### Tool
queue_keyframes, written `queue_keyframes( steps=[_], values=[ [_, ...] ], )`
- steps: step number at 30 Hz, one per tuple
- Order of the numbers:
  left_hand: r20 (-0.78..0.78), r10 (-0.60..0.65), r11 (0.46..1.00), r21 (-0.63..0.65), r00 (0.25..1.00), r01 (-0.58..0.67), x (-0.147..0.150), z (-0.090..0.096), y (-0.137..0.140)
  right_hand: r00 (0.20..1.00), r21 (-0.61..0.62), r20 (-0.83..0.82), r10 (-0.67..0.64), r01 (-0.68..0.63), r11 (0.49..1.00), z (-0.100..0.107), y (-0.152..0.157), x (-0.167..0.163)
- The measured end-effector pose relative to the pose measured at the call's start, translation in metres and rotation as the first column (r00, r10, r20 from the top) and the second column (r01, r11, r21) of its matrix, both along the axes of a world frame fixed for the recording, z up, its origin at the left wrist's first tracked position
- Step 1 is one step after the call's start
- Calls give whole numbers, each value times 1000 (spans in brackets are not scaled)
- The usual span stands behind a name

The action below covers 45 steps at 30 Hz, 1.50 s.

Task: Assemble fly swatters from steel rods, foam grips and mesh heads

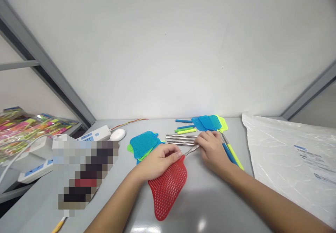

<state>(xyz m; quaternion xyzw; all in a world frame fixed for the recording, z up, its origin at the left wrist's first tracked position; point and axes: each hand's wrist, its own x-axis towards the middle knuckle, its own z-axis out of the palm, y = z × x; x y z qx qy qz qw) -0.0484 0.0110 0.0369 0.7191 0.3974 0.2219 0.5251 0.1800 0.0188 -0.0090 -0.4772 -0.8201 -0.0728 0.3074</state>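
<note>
My left hand [161, 161] is closed on a red fly swatter head [169, 187], gripping it near its narrow neck. A short metal rod [192, 150] runs from that neck to my right hand [210, 147], whose fingers are closed on its other end. Just beyond lie several metal rods [181, 137] side by side. Loose blue and green swatter heads [144, 145] are stacked beside my left hand, partly hidden by it. Blue and green handle sleeves [186, 131] rest farther back. Behind my right hand are swatters with blue and yellow-green heads [208, 122].
A white plastic mailing bag [288, 159] covers the right of the table. On the left are power strips [97, 134], a round white device [118, 134], cables and a pixelated object [89, 173]. Packaged colourful goods [34, 129] fill a shelf at far left. A wall [168, 57] stands behind.
</note>
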Motion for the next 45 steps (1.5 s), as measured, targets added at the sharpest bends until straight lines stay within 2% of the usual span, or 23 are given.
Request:
queue_keyframes(
  steps=[10,13,20,22,26,28,31,36,45],
  values=[
    [-143,-25,992,117,989,42,3,3,0,969,267,231,-86,21,963,11,2,7],
    [-193,-19,990,137,981,46,2,1,0,957,281,273,-101,21,960,11,0,6],
    [-270,44,974,227,962,19,1,-3,2,939,221,331,-90,16,975,5,-2,2],
    [-315,123,942,335,941,-12,0,-6,3,925,204,367,-101,25,979,5,-3,-1],
    [-416,313,813,582,854,-15,-4,-13,8,904,153,412,-112,53,987,6,-6,-8],
    [-447,363,767,641,818,10,-4,-15,10,910,125,407,-84,36,991,6,-7,-11],
    [-488,381,732,678,786,66,-2,-16,10,923,88,384,-10,-26,996,6,-8,-12],
    [-496,388,735,675,776,64,1,-18,8,925,70,379,29,-60,996,6,-8,-11],
    [-436,377,790,612,817,-38,2,-20,4,911,41,381,158,-188,981,2,-12,-13]
  ],
)
